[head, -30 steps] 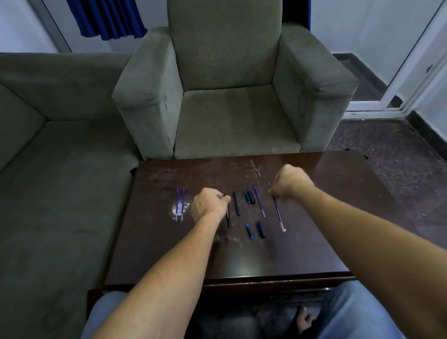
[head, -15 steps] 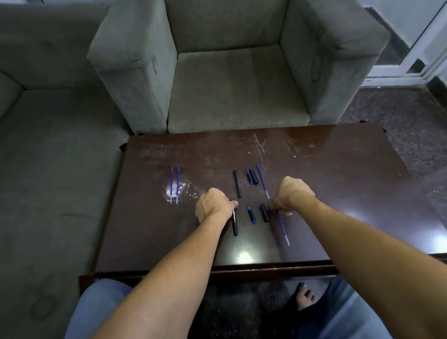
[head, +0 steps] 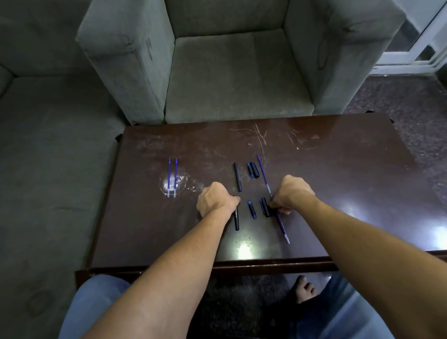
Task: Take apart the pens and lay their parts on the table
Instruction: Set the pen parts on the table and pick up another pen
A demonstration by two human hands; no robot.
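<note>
Pen parts lie in rows on the dark brown table [head: 344, 190]. My left hand [head: 214, 202] rests curled, fingertips on the top of a black pen barrel [head: 236, 219]. My right hand [head: 293, 194] is closed over a blue refill [head: 282, 227] and touches a black cap [head: 265, 207]. Between the hands lies a small blue piece [head: 252, 209]. Farther back lie another black barrel [head: 237, 176], two short caps [head: 253, 170] and a second blue refill [head: 263, 173]. Two more refills [head: 173, 177] lie side by side at the left.
A grey armchair [head: 229, 75] stands right behind the table's far edge, and a grey sofa [head: 46, 140] runs along the left. My knees in jeans and a bare foot [head: 304, 289] show below the near edge. Scratches mark the tabletop's far middle.
The camera has tilted down and closer. Both hands have drawn back from the far row of parts to the near row, each now on a part there.
</note>
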